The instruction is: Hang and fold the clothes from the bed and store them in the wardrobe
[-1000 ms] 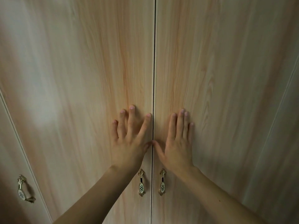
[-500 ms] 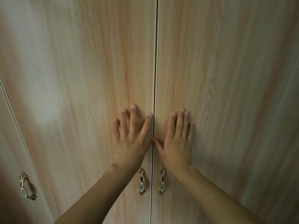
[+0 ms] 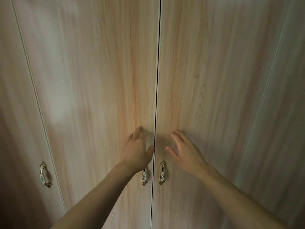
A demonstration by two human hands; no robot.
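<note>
1. In front of me, the wardrobe [image 3: 99, 80] stands with both doors shut; I judge the storing finished.
2. My left hand [image 3: 137, 149] and right hand [image 3: 184, 152] hold nothing, fingers loose, near the doors.
3. No clothes are visible.

Pale wood-grain panels [image 3: 85, 80] fill the view, dim light, soft glare upper left

Shut wardrobe doors block the way

The two middle doors [image 3: 99, 80] meet at a thin dark seam [image 3: 157, 80], too narrow for fingers; their paired handles [image 3: 162, 172] just below the hands [image 3: 137, 149] stand proud, uncovered on the right door.
</note>
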